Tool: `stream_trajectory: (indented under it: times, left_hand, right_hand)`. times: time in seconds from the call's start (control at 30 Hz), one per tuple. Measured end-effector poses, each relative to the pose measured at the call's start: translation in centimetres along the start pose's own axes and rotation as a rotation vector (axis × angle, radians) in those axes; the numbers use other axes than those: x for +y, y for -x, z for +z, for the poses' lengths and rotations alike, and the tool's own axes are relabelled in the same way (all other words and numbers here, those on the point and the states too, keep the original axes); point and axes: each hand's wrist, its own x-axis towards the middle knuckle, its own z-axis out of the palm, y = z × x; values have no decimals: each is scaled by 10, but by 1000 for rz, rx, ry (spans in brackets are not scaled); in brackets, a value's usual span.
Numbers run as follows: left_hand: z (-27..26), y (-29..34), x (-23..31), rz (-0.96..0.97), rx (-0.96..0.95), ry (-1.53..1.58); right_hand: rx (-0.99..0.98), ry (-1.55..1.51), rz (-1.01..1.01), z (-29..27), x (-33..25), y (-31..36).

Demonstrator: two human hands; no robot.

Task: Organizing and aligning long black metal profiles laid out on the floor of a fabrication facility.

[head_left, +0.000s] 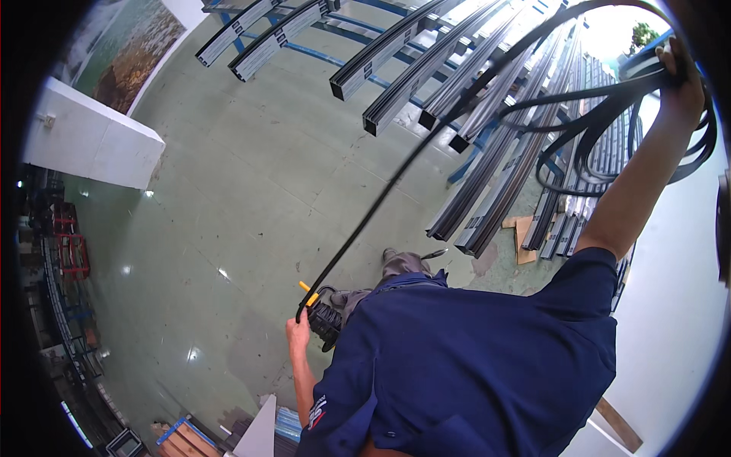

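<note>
A long flat black rubber-like strip [396, 179] stretches diagonally across the view between my hands. High at the right, my right hand [681, 84] is closed around several hanging loops of it. My left hand [298, 331], low at my left side, has its fingers wrapped round the other stretch of the strip. Right beside that hand is a black coiled thing [326, 323] with a yellow bar, partly hidden by my shirt; I cannot make out its kind.
Long dark metal profiles [480, 206] lie on blue racks [476, 156] ahead and to the right. Cardboard pieces [524, 240] are on the floor below them. A white block-like ledge [99, 137] juts out at the left. A wooden pallet [186, 440] lies at the lower left.
</note>
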Motion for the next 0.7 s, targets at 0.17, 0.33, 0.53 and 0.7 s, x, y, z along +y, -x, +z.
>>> stream_trajectory:
  times: [0.17, 0.33, 0.53, 0.7]
  left_hand:
    - [-105, 44, 131, 284, 134, 168]
    - [-206, 90, 247, 620, 223, 395]
    - [-272, 115, 388, 1100, 197, 497]
    - [-254, 49, 449, 1067, 177, 468]
  right_hand:
    - [328, 135, -23, -25, 1, 38]
    - [58, -25, 204, -74, -2, 59]
    - [82, 29, 178, -60, 2, 66]
    - [-72, 174, 214, -53, 11, 65]
